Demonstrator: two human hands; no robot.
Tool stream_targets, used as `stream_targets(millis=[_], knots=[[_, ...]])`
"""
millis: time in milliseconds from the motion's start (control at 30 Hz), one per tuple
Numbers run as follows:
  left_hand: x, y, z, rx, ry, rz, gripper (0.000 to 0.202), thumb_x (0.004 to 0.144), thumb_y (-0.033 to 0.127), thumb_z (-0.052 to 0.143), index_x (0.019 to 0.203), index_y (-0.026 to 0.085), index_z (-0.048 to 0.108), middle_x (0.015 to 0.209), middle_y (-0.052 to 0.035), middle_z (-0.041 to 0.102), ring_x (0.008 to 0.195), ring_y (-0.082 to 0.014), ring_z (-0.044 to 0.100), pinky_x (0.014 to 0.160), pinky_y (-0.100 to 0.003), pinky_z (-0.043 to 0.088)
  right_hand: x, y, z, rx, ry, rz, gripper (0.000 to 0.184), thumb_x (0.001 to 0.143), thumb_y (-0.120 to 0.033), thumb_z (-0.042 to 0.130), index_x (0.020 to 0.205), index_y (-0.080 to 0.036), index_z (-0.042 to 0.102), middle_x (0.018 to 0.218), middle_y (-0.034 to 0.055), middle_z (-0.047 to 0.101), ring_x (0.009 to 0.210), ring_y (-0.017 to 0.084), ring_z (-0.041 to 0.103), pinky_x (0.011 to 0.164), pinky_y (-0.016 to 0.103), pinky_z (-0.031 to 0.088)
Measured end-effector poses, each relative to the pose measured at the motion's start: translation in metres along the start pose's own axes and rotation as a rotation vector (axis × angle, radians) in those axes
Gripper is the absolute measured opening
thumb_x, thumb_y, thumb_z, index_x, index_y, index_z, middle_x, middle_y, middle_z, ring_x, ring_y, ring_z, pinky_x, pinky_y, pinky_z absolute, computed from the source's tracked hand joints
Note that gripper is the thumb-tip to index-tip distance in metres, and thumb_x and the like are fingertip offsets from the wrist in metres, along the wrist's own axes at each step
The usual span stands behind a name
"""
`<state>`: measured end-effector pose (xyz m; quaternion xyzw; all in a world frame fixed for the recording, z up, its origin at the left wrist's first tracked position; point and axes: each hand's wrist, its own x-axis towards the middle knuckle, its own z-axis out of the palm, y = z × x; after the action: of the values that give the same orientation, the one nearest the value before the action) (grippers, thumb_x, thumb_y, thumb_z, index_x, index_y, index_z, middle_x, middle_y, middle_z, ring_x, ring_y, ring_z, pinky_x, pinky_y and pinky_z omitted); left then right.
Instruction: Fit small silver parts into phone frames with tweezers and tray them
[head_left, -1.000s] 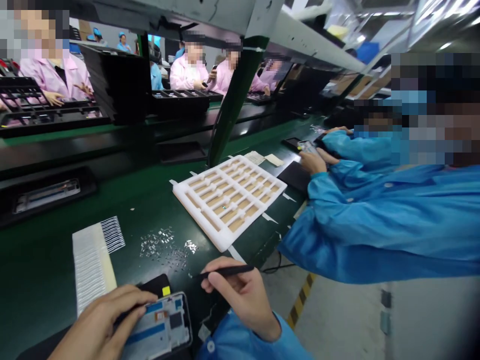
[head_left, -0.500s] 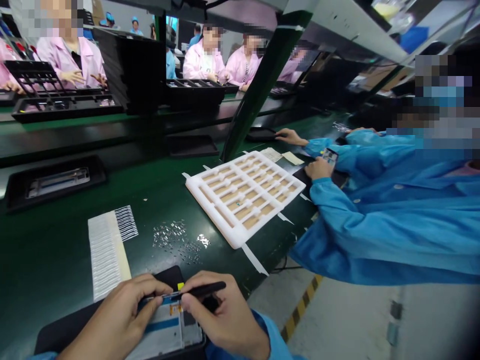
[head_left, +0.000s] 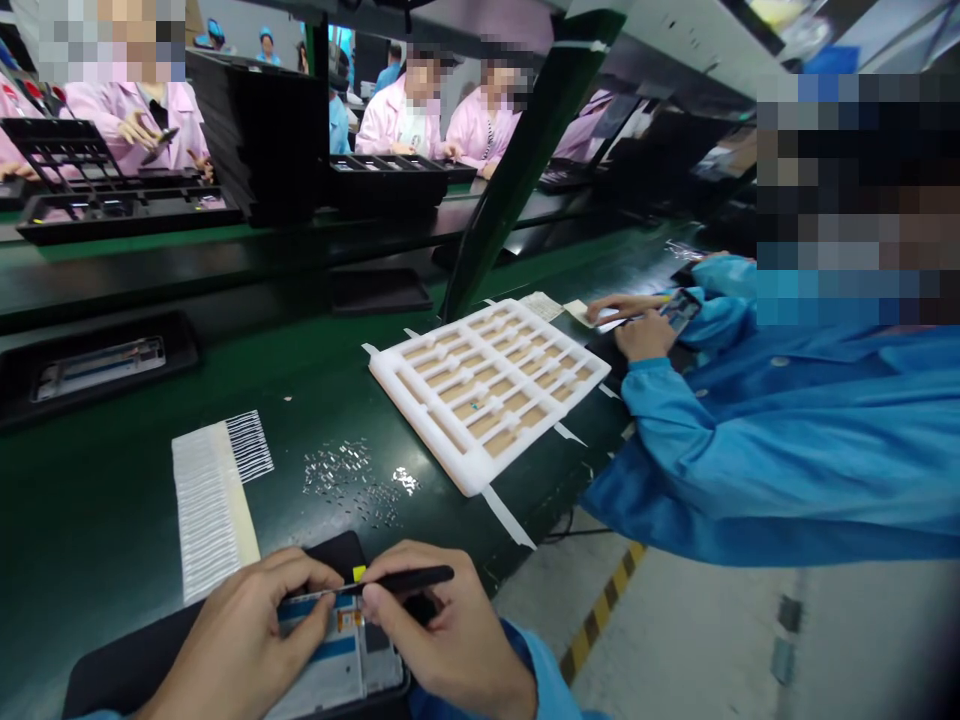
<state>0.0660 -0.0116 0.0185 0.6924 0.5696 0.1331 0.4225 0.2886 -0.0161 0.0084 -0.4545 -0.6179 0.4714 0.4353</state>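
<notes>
While between the hands (head_left: pixel 240 640), a blue-striped phone housing (head_left: pixel 322 660)

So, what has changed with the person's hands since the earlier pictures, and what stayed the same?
The right hand moved left, from beside the phone to over it, and brought the slim black tool to its top edge. The left hand still holds the blue-and-silver phone body. The white foam tray stayed where it was.
</notes>
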Motion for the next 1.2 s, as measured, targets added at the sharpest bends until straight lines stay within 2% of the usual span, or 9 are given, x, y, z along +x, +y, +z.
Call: stream_targets(millis=[267,467,667,933,1033,1133,1200], knots=[[-0.001,-0.002,0.008,0.057,0.049,-0.013,0.025,0.099,0.042,0.055,0.097,0.034,0.079,0.098,0.0029,0.078,0.088,-0.0162,0.074,0.072,-0.025,0.051,-0.002,-0.001,-0.001,-0.049,0.021,-0.119,0.01,0.093,-0.016,0.074,0.093,-0.018,0.084,0.084,0.0093,0.083,0.074,0.022,0.08,0.068,0.027,0.063],[-0.001,-0.006,0.005,0.11,-0.008,0.002,0.027,0.103,0.046,0.052,0.105,0.037,0.078,0.104,0.0045,0.078,0.086,-0.0141,0.075,0.067,-0.023,0.051,-0.007,0.002,0.0,-0.031,0.018,-0.246,0.018,0.094,-0.009,0.074,0.106,-0.02,0.083,0.094,0.0098,0.086,0.083,0.023,0.083,0.079,0.03,0.067],[-0.002,-0.009,0.005,0.125,0.033,0.053,0.032,0.106,0.047,0.05,0.107,0.036,0.08,0.102,0.0028,0.078,0.082,-0.0138,0.076,0.068,-0.022,0.053,-0.01,0.008,0.0,-0.034,-0.01,-0.29,0.025,0.095,-0.009,0.074,0.114,-0.022,0.082,0.098,0.0103,0.085,0.087,0.023,0.083,0.081,0.031,0.068],[-0.002,-0.005,0.003,0.184,0.049,0.111,0.031,0.108,0.045,0.05,0.11,0.035,0.08,0.099,0.0029,0.078,0.076,-0.0121,0.076,0.063,-0.02,0.053,-0.011,0.011,0.0,-0.004,-0.005,-0.277,0.025,0.096,-0.008,0.074,0.114,-0.023,0.082,0.1,0.0102,0.086,0.088,0.024,0.083,0.082,0.033,0.069],[-0.003,-0.003,-0.002,0.23,0.085,0.211,0.03,0.108,0.038,0.048,0.114,0.034,0.078,0.099,0.0029,0.079,0.081,-0.0125,0.078,0.068,-0.02,0.056,-0.01,0.011,-0.001,-0.023,-0.028,-0.302,0.028,0.096,-0.006,0.072,0.117,-0.023,0.08,0.101,0.0102,0.085,0.091,0.024,0.082,0.084,0.033,0.068],[-0.006,-0.001,-0.008,0.297,0.109,0.405,0.033,0.107,0.025,0.046,0.125,0.031,0.074,0.101,0.0013,0.08,0.088,-0.0137,0.079,0.075,-0.02,0.06,-0.01,0.012,0.0,-0.025,-0.032,-0.296,0.026,0.096,-0.007,0.071,0.115,-0.022,0.08,0.1,0.0101,0.084,0.09,0.024,0.081,0.083,0.032,0.067],[-0.01,0.001,-0.012,0.403,0.141,0.507,0.034,0.104,0.019,0.048,0.124,0.028,0.074,0.097,0.0005,0.08,0.085,-0.0153,0.078,0.074,-0.022,0.061,-0.01,0.013,0.001,-0.016,-0.02,-0.269,0.022,0.096,-0.009,0.071,0.111,-0.021,0.081,0.096,0.01,0.084,0.087,0.024,0.081,0.081,0.032,0.067]])
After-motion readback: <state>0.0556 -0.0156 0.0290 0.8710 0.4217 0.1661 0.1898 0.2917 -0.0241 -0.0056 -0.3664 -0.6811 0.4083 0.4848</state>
